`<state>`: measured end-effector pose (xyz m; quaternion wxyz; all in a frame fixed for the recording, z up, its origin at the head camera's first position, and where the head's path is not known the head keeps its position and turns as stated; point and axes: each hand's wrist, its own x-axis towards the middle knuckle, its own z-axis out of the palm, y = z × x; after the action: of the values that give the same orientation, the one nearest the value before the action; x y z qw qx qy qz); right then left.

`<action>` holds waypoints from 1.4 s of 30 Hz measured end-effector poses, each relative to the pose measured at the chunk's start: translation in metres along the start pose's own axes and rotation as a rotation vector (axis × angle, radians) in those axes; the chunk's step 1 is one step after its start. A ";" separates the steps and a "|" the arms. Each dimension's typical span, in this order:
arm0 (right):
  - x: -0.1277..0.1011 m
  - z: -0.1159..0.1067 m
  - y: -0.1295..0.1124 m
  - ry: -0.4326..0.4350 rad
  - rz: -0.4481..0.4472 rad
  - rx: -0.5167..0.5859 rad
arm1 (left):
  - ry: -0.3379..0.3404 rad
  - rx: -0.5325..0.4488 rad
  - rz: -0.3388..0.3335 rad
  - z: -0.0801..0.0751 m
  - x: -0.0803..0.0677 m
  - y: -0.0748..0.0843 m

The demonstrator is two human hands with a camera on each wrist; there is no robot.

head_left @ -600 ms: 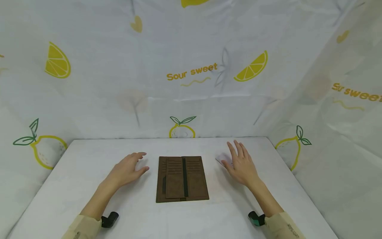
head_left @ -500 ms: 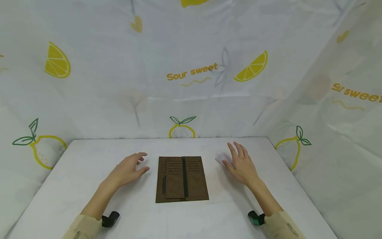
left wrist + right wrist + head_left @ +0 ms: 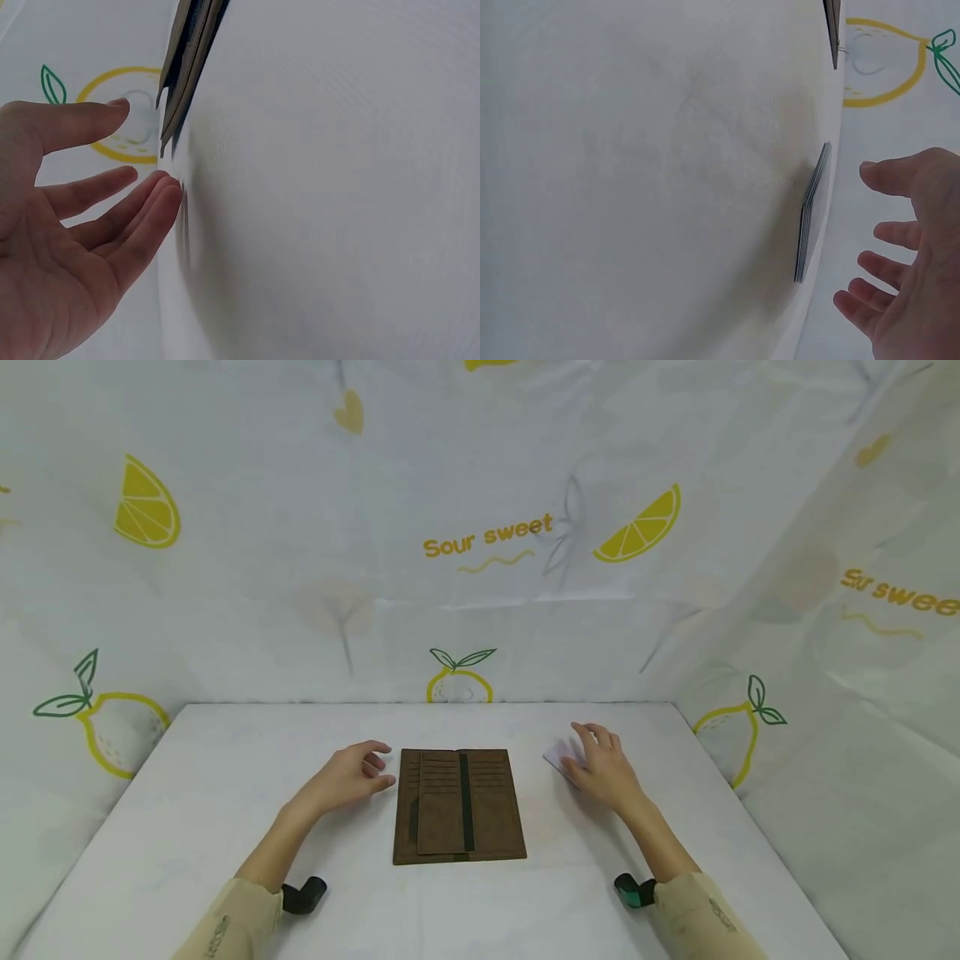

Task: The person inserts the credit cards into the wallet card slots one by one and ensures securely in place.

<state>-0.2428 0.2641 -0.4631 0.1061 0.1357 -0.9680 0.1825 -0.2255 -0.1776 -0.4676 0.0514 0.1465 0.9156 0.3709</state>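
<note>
An unfolded brown wallet (image 3: pixel 491 810) with card slots and a dark strip along its middle lies on the white table. Just off its left edge, my left hand (image 3: pixel 351 778) hovers with relaxed fingers, holding nothing. In the left wrist view the wallet (image 3: pixel 191 64) stands out past the thumb and fingertips. To the right of the wallet lies a small, pale stack of thin cards (image 3: pixel 557 754), partly hidden by my right hand (image 3: pixel 606 772). In the right wrist view the layered edge of the stack (image 3: pixel 804 217) shows, with a gap between it and my loosely bent fingers (image 3: pixel 885 270).
The white-covered table (image 3: pixel 465 910) ends at a white curtain (image 3: pixel 300 527) printed with lemons, which also hangs along the sides. A black wrist camera (image 3: pixel 303 895) sits at the left sleeve and another camera (image 3: pixel 634 891) at the right.
My left hand has moved right, closer to the wallet. The right hand has come down a little over the card stack, its fingers more bent. The head view has shifted slightly.
</note>
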 end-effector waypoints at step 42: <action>0.027 0.010 0.014 -0.219 0.139 0.225 | 0.009 -0.146 -0.151 0.016 0.031 0.006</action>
<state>-0.2736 0.2664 -0.4699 -0.0287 0.0984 -0.9543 0.2809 -0.2500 -0.1536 -0.4742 0.0856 0.0712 0.8947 0.4325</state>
